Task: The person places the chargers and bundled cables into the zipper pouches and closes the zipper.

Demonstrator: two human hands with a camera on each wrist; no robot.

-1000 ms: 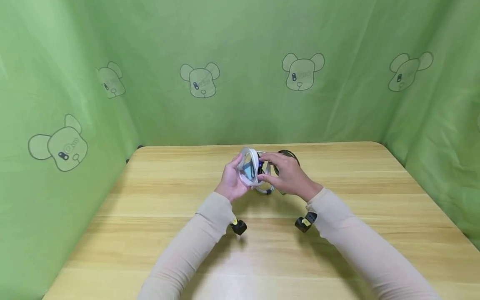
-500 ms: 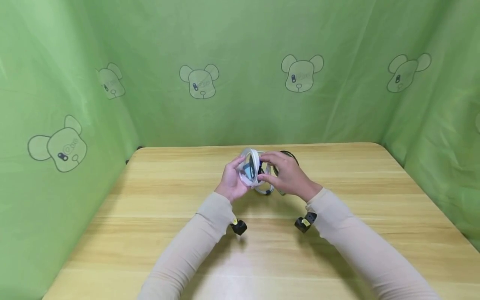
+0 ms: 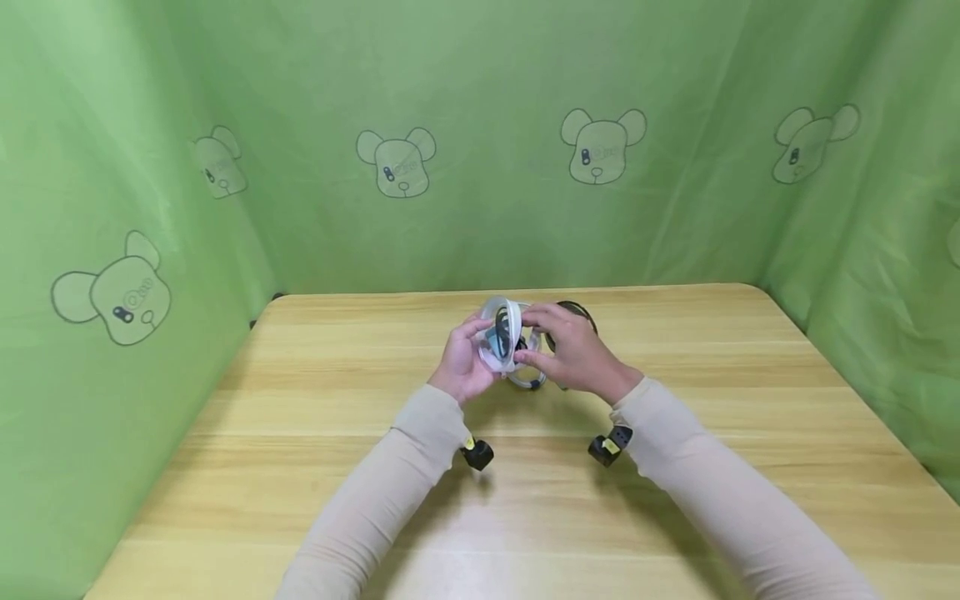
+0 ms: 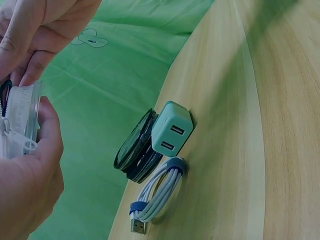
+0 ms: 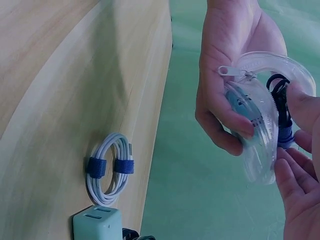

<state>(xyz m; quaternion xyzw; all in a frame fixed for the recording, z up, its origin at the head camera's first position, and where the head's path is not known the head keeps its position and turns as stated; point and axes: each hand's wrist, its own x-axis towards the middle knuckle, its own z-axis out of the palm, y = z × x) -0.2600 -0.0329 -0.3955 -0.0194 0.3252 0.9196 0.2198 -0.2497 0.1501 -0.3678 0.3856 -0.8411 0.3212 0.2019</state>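
The left hand (image 3: 462, 364) grips a clear round zip pouch (image 5: 260, 159) above the table (image 3: 480, 533), a light-blue item (image 5: 242, 104) inside it. The right hand (image 3: 579, 348) pinches a coiled black cable (image 5: 281, 100) with a blue strap, within the pouch's unzipped opening. On the table, a white cable coil (image 4: 161, 192), a mint-green two-port charger (image 4: 172, 129) and a black-rimmed case (image 4: 135, 144) sit close together.
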